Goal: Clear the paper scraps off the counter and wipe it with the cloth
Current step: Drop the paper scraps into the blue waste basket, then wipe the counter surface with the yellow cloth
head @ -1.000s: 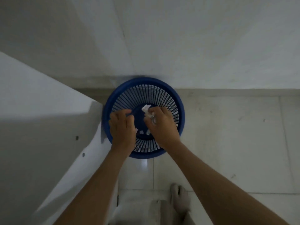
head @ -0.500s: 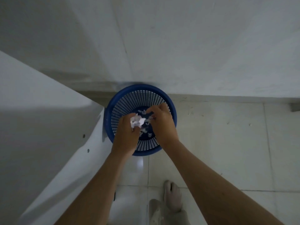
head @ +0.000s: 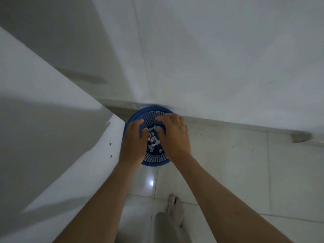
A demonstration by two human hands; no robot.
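A round blue slotted waste basket (head: 135,115) stands on the floor against the wall. Several small white paper scraps (head: 152,139) lie at its bottom, seen between my hands. My left hand (head: 134,144) hovers over the basket's left side, fingers spread, holding nothing. My right hand (head: 174,135) hovers over the right side, fingers apart and empty. No cloth is in view.
A white counter or cabinet (head: 43,130) fills the left, its edge close to the basket. A white wall (head: 210,58) rises behind. Glossy floor tiles (head: 236,163) spread right. A bare foot (head: 176,207) and trouser leg show at the bottom.
The scraps that were held in my hands a second ago now lie in the basket. Both hands have spread open. The view has pulled back and up from the basket.
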